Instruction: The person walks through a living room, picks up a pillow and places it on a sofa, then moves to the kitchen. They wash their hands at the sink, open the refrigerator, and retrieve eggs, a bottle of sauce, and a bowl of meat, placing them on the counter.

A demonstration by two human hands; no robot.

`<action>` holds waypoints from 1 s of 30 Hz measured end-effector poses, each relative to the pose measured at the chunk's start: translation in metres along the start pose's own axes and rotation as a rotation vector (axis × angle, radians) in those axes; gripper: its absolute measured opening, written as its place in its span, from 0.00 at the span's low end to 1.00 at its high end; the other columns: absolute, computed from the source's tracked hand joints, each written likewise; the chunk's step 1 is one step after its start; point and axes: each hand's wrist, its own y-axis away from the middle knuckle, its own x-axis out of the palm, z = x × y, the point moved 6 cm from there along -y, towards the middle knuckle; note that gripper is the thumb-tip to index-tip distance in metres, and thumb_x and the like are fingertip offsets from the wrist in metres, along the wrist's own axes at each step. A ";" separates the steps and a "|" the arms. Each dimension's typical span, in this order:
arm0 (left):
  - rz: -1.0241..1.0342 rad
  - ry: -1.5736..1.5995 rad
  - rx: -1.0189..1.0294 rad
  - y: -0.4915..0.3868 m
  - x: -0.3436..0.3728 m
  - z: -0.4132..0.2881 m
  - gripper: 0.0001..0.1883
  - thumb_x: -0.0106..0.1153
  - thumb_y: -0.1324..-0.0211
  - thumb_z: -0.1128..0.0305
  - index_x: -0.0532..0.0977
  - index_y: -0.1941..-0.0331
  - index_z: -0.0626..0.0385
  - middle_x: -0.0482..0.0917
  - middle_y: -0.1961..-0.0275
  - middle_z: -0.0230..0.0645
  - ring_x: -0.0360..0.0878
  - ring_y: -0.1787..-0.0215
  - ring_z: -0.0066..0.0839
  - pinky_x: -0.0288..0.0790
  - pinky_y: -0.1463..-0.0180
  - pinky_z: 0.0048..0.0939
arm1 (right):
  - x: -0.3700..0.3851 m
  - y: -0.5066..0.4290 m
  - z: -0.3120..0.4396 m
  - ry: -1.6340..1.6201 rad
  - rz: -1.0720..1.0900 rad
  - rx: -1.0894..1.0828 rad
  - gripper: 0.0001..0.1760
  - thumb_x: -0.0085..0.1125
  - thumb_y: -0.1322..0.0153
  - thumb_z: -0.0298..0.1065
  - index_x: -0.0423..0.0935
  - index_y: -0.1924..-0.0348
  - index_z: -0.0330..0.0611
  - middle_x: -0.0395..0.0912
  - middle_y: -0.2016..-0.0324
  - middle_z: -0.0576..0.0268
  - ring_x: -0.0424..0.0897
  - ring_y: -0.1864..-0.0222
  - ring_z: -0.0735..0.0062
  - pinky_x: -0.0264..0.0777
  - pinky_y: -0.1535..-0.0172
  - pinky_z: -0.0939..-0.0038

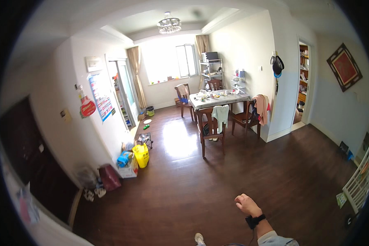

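My right hand (247, 204) hangs over the dark wood floor (184, 190) at the lower right, touching nothing. Its fingers are loosely curled in, and no object shows in them. A black wristband with a small device (254, 220) sits on that wrist. My left hand is out of view. One light-coloured shoe (199, 238) shows at the bottom edge. Farther ahead stands a dining table (218, 103) with a marbled top and many small items on it. A wooden chair (207, 123) with a pale green garment (220, 115) over its back stands at the near side.
Along the left wall are a yellow plastic bag (141, 155), a cardboard box (129, 169), a maroon bag (109, 177) and shoes (95, 193), near a dark door (38, 153). A white slatted rack (359, 175) is at right. Another chair (247, 115) holds clothes beside the wall corner.
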 end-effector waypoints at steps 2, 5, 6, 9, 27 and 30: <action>-0.018 0.013 0.070 -0.092 -0.002 -0.092 0.12 0.60 0.44 0.63 0.76 0.63 0.59 0.81 0.63 0.45 0.81 0.61 0.42 0.73 0.56 0.39 | 0.027 -0.075 -0.016 0.026 0.078 0.075 0.10 0.60 0.34 0.36 0.80 0.62 0.44 0.78 0.61 0.51 0.79 0.57 0.49 0.74 0.52 0.59; -0.052 0.027 0.341 -0.232 -0.007 -0.284 0.10 0.61 0.45 0.64 0.77 0.66 0.59 0.81 0.66 0.45 0.81 0.64 0.42 0.74 0.59 0.40 | 0.038 -0.145 -0.055 0.083 0.141 0.181 0.12 0.60 0.36 0.37 0.81 0.62 0.43 0.81 0.64 0.49 0.80 0.58 0.50 0.75 0.53 0.58; -0.075 0.042 0.490 -0.273 -0.012 -0.363 0.10 0.61 0.46 0.65 0.77 0.67 0.59 0.81 0.67 0.45 0.82 0.65 0.43 0.74 0.60 0.40 | 0.034 -0.162 -0.070 0.104 0.144 0.244 0.12 0.60 0.36 0.37 0.81 0.61 0.43 0.81 0.65 0.49 0.80 0.57 0.50 0.75 0.53 0.58; -0.137 0.125 0.908 -0.367 -0.018 -0.605 0.08 0.60 0.45 0.69 0.76 0.69 0.62 0.81 0.71 0.45 0.82 0.69 0.40 0.75 0.63 0.38 | 0.014 -0.210 -0.113 0.163 0.043 0.479 0.13 0.61 0.38 0.38 0.84 0.62 0.44 0.83 0.64 0.52 0.82 0.57 0.53 0.76 0.52 0.59; -0.261 0.159 0.349 -0.871 0.003 -0.896 0.10 0.59 0.41 0.64 0.80 0.60 0.56 0.83 0.63 0.42 0.80 0.61 0.38 0.74 0.52 0.36 | 0.196 -1.186 -0.042 -0.159 0.204 -0.371 0.11 0.57 0.30 0.32 0.75 0.55 0.39 0.80 0.62 0.52 0.80 0.58 0.53 0.74 0.54 0.62; -0.275 0.062 0.338 -0.973 0.003 -1.006 0.10 0.59 0.39 0.64 0.79 0.60 0.57 0.82 0.60 0.43 0.79 0.58 0.32 0.73 0.51 0.33 | 0.246 -1.312 -0.056 -0.143 0.265 -0.308 0.11 0.58 0.32 0.33 0.75 0.57 0.40 0.79 0.65 0.50 0.79 0.60 0.50 0.73 0.56 0.60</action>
